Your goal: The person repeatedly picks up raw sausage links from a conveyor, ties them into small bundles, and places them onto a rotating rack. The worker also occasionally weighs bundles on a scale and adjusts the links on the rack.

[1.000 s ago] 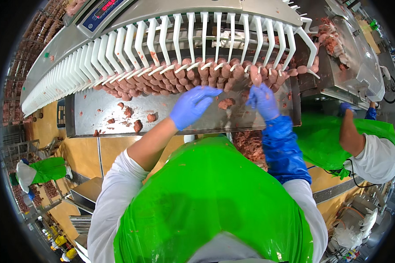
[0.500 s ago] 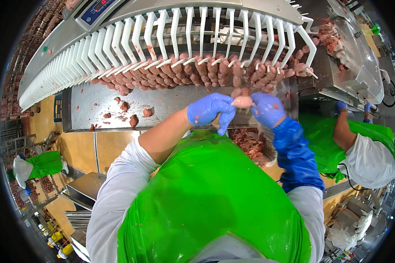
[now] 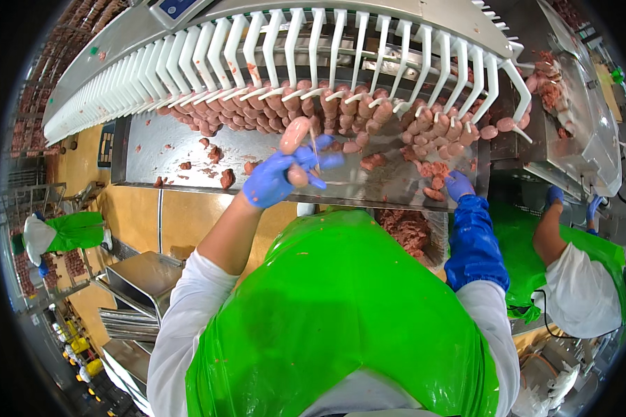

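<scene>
My left hand (image 3: 275, 179), in a purple-blue glove, is closed round a limp strand with a plump pink sausage link (image 3: 295, 135) rising from it. A second small link (image 3: 298, 175) shows against its fingers, which are partly blurred. My right hand (image 3: 459, 186), gloved and with a blue sleeve cover, is low at the tray's right end. Its fingers are curled beside lumps of raw sausage meat (image 3: 434, 169); what they hold, if anything, is hidden. Behind both hands, chains of linked sausages (image 3: 257, 111) hang from a row of white hooks (image 3: 247, 48).
The steel tray (image 3: 149, 149) carries scattered meat scraps (image 3: 215, 154). Below its front edge stands a container of meat (image 3: 403, 229). A steel machine (image 3: 577, 111) stands at the right, near a co-worker in a green apron (image 3: 515, 243). Stacked metal trays (image 3: 129, 323) stand lower left.
My hands have parted: the left moved left with a link, the right moved right and down onto the tray's right end. More meat lumps now lie there. The view has shifted slightly.
</scene>
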Demonstrator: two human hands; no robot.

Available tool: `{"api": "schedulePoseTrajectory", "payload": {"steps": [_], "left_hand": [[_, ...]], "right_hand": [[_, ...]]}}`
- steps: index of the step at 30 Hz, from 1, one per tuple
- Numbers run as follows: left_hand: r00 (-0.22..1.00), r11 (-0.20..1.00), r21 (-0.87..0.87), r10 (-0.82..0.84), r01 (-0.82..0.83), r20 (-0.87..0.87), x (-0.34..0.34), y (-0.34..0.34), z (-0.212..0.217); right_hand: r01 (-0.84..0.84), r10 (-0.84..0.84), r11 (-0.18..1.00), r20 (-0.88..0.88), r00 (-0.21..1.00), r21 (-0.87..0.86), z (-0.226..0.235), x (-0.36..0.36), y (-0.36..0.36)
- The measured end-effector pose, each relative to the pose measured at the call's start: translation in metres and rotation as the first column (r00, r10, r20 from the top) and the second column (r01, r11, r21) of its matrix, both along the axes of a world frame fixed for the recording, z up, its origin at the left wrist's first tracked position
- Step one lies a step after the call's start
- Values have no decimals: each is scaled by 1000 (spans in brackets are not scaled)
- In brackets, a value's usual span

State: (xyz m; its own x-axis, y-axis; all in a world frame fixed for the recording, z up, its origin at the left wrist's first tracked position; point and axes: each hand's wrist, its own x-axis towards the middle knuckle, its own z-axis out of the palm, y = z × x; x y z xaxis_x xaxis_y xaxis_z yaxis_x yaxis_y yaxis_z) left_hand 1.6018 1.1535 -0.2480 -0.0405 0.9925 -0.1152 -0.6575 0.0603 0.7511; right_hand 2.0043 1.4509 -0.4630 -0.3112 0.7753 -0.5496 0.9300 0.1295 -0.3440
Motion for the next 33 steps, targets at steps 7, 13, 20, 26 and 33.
{"api": "schedulePoseTrajectory", "payload": {"steps": [7,13,20,26,33], "left_hand": [[592,795,-568,-567,212,-573,47,43,-31],[49,848,-418,-457,325,-888,100,86,-17],[-210,742,-364,-298,562,-931,106,110,-99],[-478,877,-363,-184,315,-859,82,114,-127],[-609,966,150,251,213,-753,43,132,-94]], "right_hand": [[-367,640,768,-596,485,525,170,-133,-97],[-720,539,678,-567,623,-146,101,-115,-128],[-389,301,903,-376,876,-183,155,10,-82],[9,-18,999,-196,980,-47,96,129,-46],[303,-310,950,-122,943,-75,84,199,-9]]}}
